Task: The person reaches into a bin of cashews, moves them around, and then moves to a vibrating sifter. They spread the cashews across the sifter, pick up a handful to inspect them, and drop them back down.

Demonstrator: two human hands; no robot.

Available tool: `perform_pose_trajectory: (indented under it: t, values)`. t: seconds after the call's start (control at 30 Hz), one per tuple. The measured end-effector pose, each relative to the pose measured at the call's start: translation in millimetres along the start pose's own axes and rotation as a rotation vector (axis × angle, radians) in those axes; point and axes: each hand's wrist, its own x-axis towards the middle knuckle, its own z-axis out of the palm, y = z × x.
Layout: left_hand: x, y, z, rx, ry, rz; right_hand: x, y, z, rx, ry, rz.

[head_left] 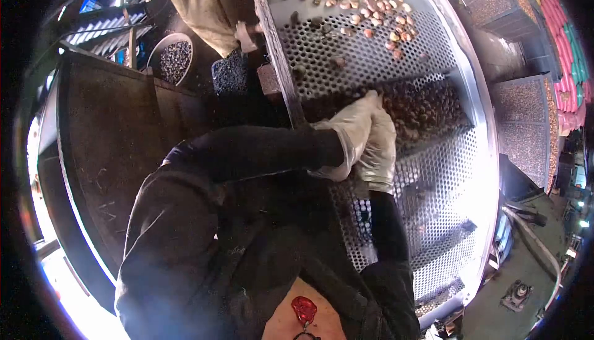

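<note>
Both hands wear pale, translucent gloves and meet over a perforated metal tray [439,179]. My left hand [348,131] reaches in from the left, its fingers closed and pressed against the other hand. Beside it, my right hand [378,148] comes up from below with its fingers also drawn together. Whatever lies between the fingertips is too small and hidden to name. Just right of the fingertips is a band of dark nut-like pieces [427,108]. Lighter brown and cream pieces [371,6] are scattered at the tray's far end.
A worn wooden edge [276,55] borders the tray's left side. Further left are a round tub [189,42] of dark pieces, a small blue container [229,74] and a brown cloth sack [204,6]. Bins of pieces [526,123] and stacked colourful sacks [560,49] stand at right.
</note>
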Motion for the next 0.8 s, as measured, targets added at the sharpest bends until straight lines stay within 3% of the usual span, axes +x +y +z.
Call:
perform_pose_trajectory:
  t: [0.03, 0.07, 0.13, 0.2, 0.23, 0.33, 0.4, 0.43, 0.5, 0.53, 0.63, 0.7, 0.8]
  values:
    - [15, 3, -4, -0.152, 0.072, 0.006, 2, 3, 6, 0.179, -0.034, 0.123]
    - [14, 5, -4, -0.044, 0.07, 0.086, 5, 5, 13, 0.343, -0.048, 0.249]
    - [-6, 21, 13, 0.175, 0.092, 0.246, 17, 3, 7, 0.037, 0.017, 0.214]
    - [-25, 51, 47, 0.104, 0.011, 0.266, 30, -86, 1, 0.034, -0.027, 0.292]
    - [-38, 78, 67, -0.078, -0.004, 0.045, 46, -89, 3, 0.218, -0.062, 0.212]
    - [-37, 113, 86, 0.155, -0.032, 0.134, 66, -158, -13, 0.17, -0.037, 0.085]
    - [-68, 130, 95, 0.273, 0.1, 0.065, 74, -193, -18, -0.013, 0.157, 0.311]
    - [-86, 138, 98, 0.329, 0.192, 0.01, 90, -188, -26, -0.122, 0.268, 0.415]
    - [-109, 139, 99, 0.396, 0.362, -0.146, 156, -76, -96, -0.352, 0.328, 0.294]
    - [-113, 132, 96, 0.388, 0.411, -0.219, 153, -64, -109, -0.628, 0.327, 0.335]
    - [-77, 105, 34, 0.166, 0.023, -0.397, 131, -34, -117, -0.808, 0.167, 0.492]
    - [-62, 86, 14, 0.154, -0.133, -0.237, 111, -32, -96, -0.952, 0.143, 0.446]
    - [-43, 62, 29, 0.159, 0.114, -0.248, 91, -2, -89, -1.072, 0.102, 0.191]
